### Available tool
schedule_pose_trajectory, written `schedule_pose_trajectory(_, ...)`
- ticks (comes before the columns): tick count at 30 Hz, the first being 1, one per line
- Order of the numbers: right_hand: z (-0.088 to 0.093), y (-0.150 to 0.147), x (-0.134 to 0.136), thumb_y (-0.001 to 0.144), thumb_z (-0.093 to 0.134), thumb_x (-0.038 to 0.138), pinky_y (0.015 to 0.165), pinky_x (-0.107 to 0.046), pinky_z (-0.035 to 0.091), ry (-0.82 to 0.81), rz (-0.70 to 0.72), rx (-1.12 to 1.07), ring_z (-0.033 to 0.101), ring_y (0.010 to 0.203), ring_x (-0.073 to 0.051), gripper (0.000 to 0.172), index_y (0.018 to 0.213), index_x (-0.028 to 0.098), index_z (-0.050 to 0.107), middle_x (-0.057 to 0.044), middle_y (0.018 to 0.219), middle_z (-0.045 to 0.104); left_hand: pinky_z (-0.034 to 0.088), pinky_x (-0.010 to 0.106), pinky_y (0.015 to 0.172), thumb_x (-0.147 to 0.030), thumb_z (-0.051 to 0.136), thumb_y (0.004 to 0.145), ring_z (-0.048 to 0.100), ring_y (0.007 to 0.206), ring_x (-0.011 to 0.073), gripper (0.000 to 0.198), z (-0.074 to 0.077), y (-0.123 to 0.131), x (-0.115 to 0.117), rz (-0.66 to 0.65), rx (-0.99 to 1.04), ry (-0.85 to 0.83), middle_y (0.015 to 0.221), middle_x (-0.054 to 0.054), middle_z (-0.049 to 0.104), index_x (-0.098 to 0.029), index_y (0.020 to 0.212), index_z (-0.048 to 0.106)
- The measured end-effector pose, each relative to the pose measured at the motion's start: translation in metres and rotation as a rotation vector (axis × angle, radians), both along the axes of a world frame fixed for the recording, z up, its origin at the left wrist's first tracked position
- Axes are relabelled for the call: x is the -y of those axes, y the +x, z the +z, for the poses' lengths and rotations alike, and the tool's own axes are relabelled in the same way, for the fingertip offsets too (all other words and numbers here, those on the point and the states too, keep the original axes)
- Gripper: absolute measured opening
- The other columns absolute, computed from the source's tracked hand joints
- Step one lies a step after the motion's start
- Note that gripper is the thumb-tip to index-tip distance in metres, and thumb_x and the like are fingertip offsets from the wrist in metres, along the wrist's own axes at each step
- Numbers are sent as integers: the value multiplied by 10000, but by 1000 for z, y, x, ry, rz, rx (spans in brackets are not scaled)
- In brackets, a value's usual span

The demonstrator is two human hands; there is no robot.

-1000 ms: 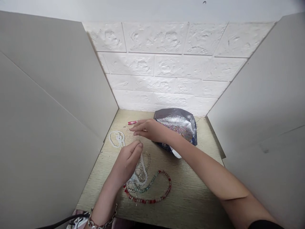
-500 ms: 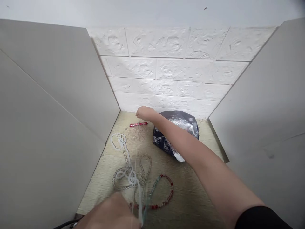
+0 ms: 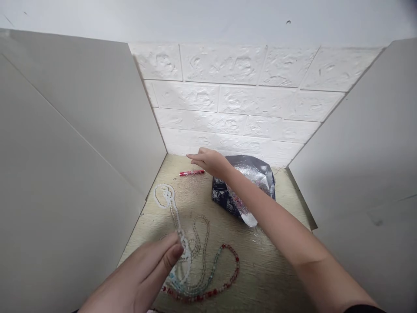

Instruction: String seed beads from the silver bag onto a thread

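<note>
Clock read with 12 o'clock toward the wall. White brick-patterned wall (image 3: 234, 98) at the far side. Pale wood-grain surface (image 3: 260, 278) in front of it, carrying everything else. Open pouch, silver-lined, dark blue and white patterned outside (image 3: 222, 195), slumped just short of the wall; tiny pinkish beads (image 3: 239, 204) inside, right forearm passing across in front of it.

Left hand (image 3: 138, 274): in the foreground, reaching toward 1 o'clock, thumb laid along the forefinger, fingers pressed together. Cannot tell whether a thread is pinched between them. Right hand (image 3: 210, 161): at the pouch's 10 o'clock, forefinger stretched toward 9 o'clock, another fingertip close under it. Too small to tell if they grip anything.

Bead strings, white, clear, turquoise and red (image 3: 236, 261), spread in loops about the left fingers; cannot tell if all one length. From those fingertips: white loop at 11 o'clock, white beads right beside the tips, clear loop at 2, turquoise stretch at 4, red curve between 3 and 4.

Slim red stick (image 3: 192, 173): flat on the surface, at 6 o'clock from the right fingertips, close by.
</note>
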State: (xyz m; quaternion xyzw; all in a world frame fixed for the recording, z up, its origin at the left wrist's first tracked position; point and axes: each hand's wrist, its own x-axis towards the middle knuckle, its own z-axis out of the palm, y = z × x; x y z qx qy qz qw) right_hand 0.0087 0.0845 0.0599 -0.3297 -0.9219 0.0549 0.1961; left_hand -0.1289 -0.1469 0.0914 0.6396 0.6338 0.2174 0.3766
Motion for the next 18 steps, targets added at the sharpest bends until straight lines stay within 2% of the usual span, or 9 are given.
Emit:
schedule_pose_trajectory(3,7,4,21,882,366,324,570,-208,283,-13,63,-4,405,622,-83,333,1142,284,570,-25,778,516,431,229,632,-375,327,841,520,680,148,257,-4,3,-12,38,-6,-25,701,-9,572,-214,700,470)
schedule_pose_trajectory(5,13,3,37,875,382,318,569,-212,280,-37,127,28,429,639,-84,323,1127,284,582,-24,773,536,408,249,612,-417,280,851,495,640,151,304,-8,7,-22,108,-81,9,655,-13,539,-210,683,427)
schedule_pose_trajectory(9,20,-2,64,874,379,327,544,-222,261,-50,200,112,482,688,-98,319,1121,287,576,-32,820,580,393,300,661,-473,219,850,506,696,184,363,-15,17,-38,212,-170,58,671,3,534,-209,688,411)
schedule_pose_trajectory(12,20,-3,77,878,366,326,512,-225,232,-11,235,161,496,691,-96,316,1114,272,569,-45,851,588,386,320,678,-471,204,851,524,763,212,373,-20,23,-45,202,-134,60,720,25,561,-209,752,450)
schedule_pose_trajectory(15,19,-2,83,877,366,298,484,-228,203,36,270,200,484,652,-87,297,1081,242,576,-43,792,576,377,319,697,-473,214,851,527,805,216,376,-23,28,-47,183,-55,64,799,39,582,-208,852,481)
schedule_pose_trajectory(18,17,0,85,872,374,279,473,-230,188,59,270,214,469,626,-81,270,1037,231,583,-33,752,565,356,291,665,-452,230,856,506,750,187,355,-26,30,-50,155,5,97,770,22,563,-202,813,478)
